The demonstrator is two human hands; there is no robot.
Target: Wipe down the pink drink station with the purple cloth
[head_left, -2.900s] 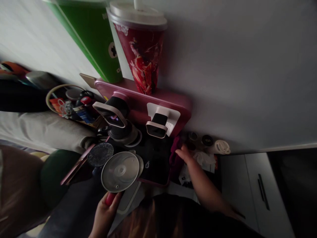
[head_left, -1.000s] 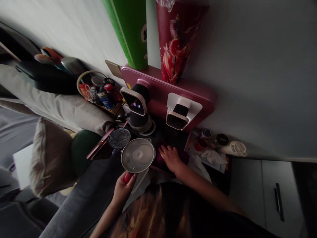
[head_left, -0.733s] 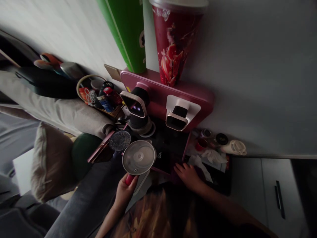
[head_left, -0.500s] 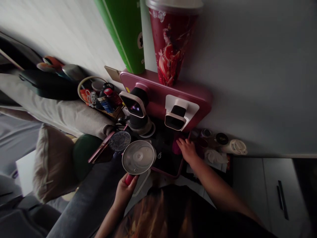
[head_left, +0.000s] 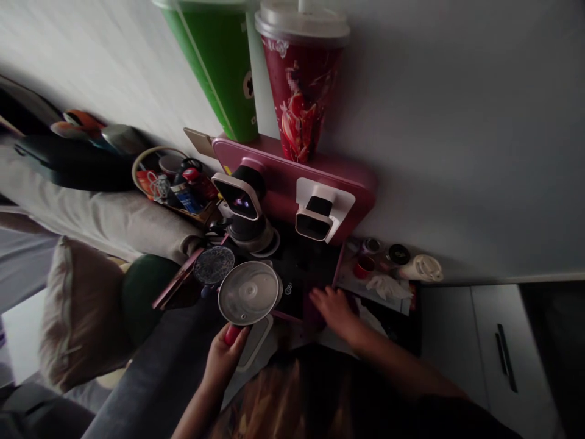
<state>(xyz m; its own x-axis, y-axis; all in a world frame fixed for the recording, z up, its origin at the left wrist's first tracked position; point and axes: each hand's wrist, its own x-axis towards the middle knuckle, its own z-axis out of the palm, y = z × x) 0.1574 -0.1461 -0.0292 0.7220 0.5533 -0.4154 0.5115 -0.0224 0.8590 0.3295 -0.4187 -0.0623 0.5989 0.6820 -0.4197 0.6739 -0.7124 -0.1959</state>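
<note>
My left hand (head_left: 225, 346) is closed around the red handle of a small round metal pot (head_left: 251, 292). The pot is held up over the left front of a black tray (head_left: 289, 273) with a pink edge, its pale inside facing me. My right hand (head_left: 334, 311) presses on a dark purple cloth (head_left: 312, 310) at the tray's front right, fingers stretched over it. Behind the tray rises a pink appliance (head_left: 347, 177) with two jutting heads. A dark-lidded kettle (head_left: 247, 230) stands below the left one.
A green cup (head_left: 223, 79) and a red lidded cup (head_left: 299, 91) stand on top of the appliance. Left of it are a basket (head_left: 203, 213) of bottles and a patterned round disc (head_left: 214, 264). A red cup (head_left: 364, 266), crumpled tissue (head_left: 388, 286) and jars lie to the right.
My right hand has drawn the cloth toward me, from the tray's right side to its front edge. The pot stays in my left hand. The whole view has shifted slightly.
</note>
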